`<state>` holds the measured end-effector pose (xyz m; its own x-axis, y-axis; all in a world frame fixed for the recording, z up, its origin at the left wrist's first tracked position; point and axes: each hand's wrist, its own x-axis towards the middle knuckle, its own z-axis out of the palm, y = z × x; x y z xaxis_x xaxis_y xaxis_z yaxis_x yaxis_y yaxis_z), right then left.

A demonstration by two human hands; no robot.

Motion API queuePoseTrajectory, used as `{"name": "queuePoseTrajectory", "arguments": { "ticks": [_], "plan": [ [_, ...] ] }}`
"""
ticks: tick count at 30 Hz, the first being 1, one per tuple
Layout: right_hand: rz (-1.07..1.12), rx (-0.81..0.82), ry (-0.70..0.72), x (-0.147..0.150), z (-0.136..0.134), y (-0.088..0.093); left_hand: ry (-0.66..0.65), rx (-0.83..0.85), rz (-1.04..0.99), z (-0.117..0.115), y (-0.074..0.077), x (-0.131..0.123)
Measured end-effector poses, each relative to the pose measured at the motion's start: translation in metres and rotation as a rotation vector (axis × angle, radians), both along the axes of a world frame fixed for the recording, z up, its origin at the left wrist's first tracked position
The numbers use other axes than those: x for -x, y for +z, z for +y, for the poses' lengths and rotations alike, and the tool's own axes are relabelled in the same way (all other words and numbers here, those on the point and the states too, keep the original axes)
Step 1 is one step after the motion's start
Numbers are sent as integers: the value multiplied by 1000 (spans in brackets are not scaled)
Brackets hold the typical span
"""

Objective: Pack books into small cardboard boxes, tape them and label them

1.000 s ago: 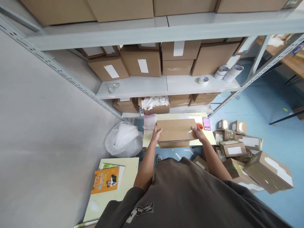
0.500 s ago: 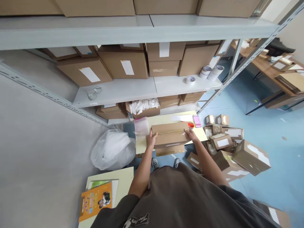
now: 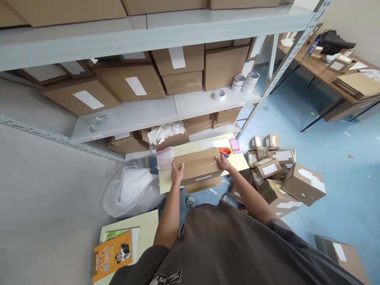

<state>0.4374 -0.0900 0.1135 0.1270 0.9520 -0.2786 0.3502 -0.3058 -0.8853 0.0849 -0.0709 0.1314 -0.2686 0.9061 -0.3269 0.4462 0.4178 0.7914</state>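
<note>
A brown cardboard box (image 3: 198,164) is held in front of me, above the pale yellow table (image 3: 165,183). Its near flap (image 3: 203,185) hangs down towards me, and shiny tape crosses the top. My left hand (image 3: 177,173) grips the box's left end, thumb on top. At the opposite end, my right hand (image 3: 222,162) is closed on the right side. Just beyond that hand lie an orange-and-blue object (image 3: 225,152) and a pink pad (image 3: 235,145). A sheet of pinkish wrap (image 3: 164,158) rests at the table's left end.
Grey metal shelving (image 3: 130,113) with cartons and white tape rolls (image 3: 219,95) stands ahead. Labelled boxes (image 3: 270,169) are piled on the blue floor at right. A white plastic bag (image 3: 130,192) sits left, near a side table carrying an orange book (image 3: 113,255).
My view has swung to the right, so the shelf and table appear shifted left. The box has tilted slightly, its right end higher in view, with both hands still on it.
</note>
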Motion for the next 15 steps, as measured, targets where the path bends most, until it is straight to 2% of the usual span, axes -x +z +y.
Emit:
{"name": "queuePoseTrajectory", "arguments": {
  "ticks": [3,7,11,15],
  "plan": [
    [-79,-110,64,-24,5,-2,-6,15,92,1,7,0],
    [-174,-173,81,-75,16,-10,-13,1,220,4,11,0],
    [-323,-104,144,-119,30,-23,-12,-10,265,6,8,0],
    [-488,32,307,-132,46,-42,-10,-14,303,-2,2,0]
  ]
}}
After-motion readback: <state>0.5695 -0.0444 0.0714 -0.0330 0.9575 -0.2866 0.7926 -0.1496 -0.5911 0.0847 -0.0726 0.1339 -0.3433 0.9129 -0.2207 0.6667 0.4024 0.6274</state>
